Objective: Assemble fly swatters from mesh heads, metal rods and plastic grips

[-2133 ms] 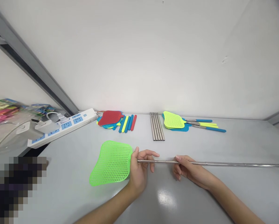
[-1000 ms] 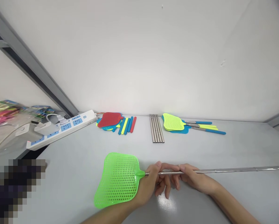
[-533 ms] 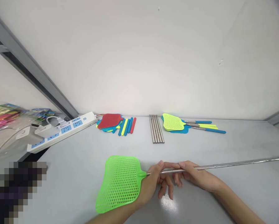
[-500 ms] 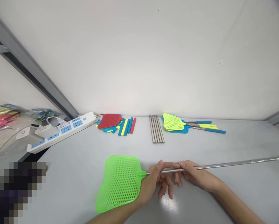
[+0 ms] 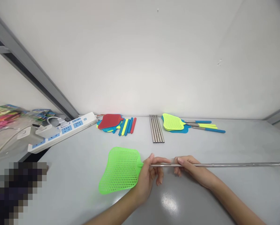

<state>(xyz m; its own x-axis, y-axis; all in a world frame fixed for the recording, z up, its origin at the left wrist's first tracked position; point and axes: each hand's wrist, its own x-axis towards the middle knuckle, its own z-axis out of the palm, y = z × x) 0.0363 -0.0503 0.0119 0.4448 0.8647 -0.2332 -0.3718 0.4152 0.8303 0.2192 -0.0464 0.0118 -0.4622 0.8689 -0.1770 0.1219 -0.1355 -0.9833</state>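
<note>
A green fly swatter [image 5: 122, 170] is held level over the grey table, its mesh head to the left. Its long telescopic metal rod [image 5: 235, 164] runs out past the right edge of the picture. My left hand [image 5: 146, 179] grips the rod right beside the head, thumb on top and index finger stretched along it. Further right, my right hand [image 5: 198, 173] pinches the same rod between thumb and fingers. A short stretch of bare rod shows between both hands. The rod's far end is out of view.
Against the wall lie stacked swatter heads [image 5: 110, 121], coloured handles [image 5: 127, 126], several metal tubes [image 5: 156, 128] and a pile of swatters with handles [image 5: 174, 122]. A power strip [image 5: 71, 128] with plugs and bagged items [image 5: 6, 120] are at left. A pixelated dark patch covers the lower left.
My hands have moved apart slightly along the rod, the left going leftward. The swatter has risen a little in the picture, and its rod now lies nearly level.
</note>
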